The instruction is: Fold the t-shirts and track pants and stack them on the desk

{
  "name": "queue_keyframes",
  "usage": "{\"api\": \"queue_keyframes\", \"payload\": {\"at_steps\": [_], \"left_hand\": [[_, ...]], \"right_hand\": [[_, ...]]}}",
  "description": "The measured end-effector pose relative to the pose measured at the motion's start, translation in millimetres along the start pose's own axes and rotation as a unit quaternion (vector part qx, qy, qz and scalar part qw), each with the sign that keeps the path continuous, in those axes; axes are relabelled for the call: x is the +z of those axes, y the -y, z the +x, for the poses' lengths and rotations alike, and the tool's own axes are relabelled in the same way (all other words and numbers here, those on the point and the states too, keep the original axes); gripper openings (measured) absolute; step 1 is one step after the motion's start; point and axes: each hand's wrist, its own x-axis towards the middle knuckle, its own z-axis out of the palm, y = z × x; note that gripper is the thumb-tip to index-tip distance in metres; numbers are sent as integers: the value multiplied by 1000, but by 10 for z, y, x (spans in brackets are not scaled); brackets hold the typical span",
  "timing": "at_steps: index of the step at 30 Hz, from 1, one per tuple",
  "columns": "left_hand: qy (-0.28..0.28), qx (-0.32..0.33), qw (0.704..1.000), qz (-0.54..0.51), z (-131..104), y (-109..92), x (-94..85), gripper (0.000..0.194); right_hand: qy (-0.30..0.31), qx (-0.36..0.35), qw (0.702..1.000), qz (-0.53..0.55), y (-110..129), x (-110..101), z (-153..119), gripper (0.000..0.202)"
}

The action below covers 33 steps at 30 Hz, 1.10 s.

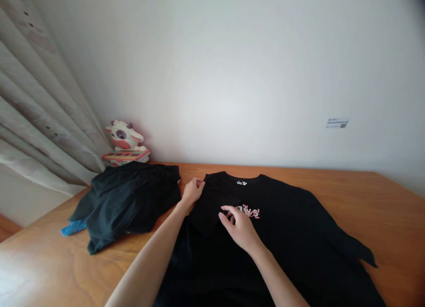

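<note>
A black shirt (285,227) lies spread on the wooden table, its neckline toward the wall and a pink and white print on its chest. The shirt's left side is folded inward, while the sleeve at the right stretches outward. My left hand (194,189) is at the shirt's left shoulder edge, its fingers closed around what looks like the black fabric. Over the chest, beside the print, my right hand (237,225) has its thumb and forefinger apart, with nothing visible between them.
A heap of dark clothes (129,201) with a blue piece sticking out lies at the left of the table (392,209). Behind it stands a cow toy (124,141) with a keyboard. A curtain (43,99) hangs at the left, and a wall rises behind the table.
</note>
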Motion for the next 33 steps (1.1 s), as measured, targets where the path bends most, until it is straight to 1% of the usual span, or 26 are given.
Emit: {"api": "queue_keyframes", "payload": {"at_steps": [3, 6, 9, 10, 11, 13, 14, 15, 17, 18, 20, 22, 24, 25, 27, 30, 32, 33], "left_hand": [[29, 28, 999, -23, -249, 96, -149, 33], [101, 88, 990, -30, -614, 261, -432, 44], [169, 155, 973, -14, -980, 417, -713, 55], [175, 167, 970, -5, -1085, 458, -778, 52], [170, 169, 971, 8, -1180, 493, -824, 44], [131, 141, 980, 59, -1348, 544, -863, 25], [109, 113, 983, 98, -1425, 559, -863, 21], [95, 81, 982, 144, -1499, 567, -858, 19], [98, 28, 967, 233, -1635, 560, -849, 21], [107, 15, 957, 270, -1691, 543, -854, 24], [114, 23, 944, 308, -1757, 480, -881, 27], [95, 71, 954, 276, -1727, 378, -906, 34], [75, 136, 969, 190, -1584, 242, -875, 40], [68, 160, 974, 143, -1474, 165, -822, 39], [51, 178, 978, 92, -1204, 4, -632, 36], [45, 153, 982, 104, -783, -217, -216, 41], [51, 138, 983, 111, -547, -316, 48, 47], [54, 129, 984, 114, -447, -344, 152, 51]], "right_hand": [[-10, -26, 999, -30, -17, 12, -9, 42], [-21, -31, 999, -33, -52, 44, -10, 43], [-30, -44, 998, -29, -101, 79, -2, 43], [-31, -49, 998, -28, -115, 86, 0, 42], [-31, -54, 998, -27, -127, 91, 1, 42], [-29, -59, 997, -31, -139, 95, -2, 41], [-30, -62, 997, -38, -140, 96, -6, 40], [-32, -70, 996, -52, -137, 97, -12, 37], [-50, -99, 989, -102, -129, 100, -24, 31], [-65, -114, 982, -134, -127, 103, -29, 30], [-99, -134, 968, -189, -134, 110, -33, 28], [-130, -131, 958, -220, -161, 118, -27, 30], [-148, -113, 954, -234, -200, 128, -13, 35], [-151, -101, 954, -239, -219, 134, -7, 36], [-147, -80, 955, -244, -249, 148, 1, 38], [-132, -66, 956, -252, -259, 164, -3, 36], [-124, -56, 957, -258, -249, 170, -9, 34], [-124, -50, 957, -259, -243, 172, -9, 34]]}}
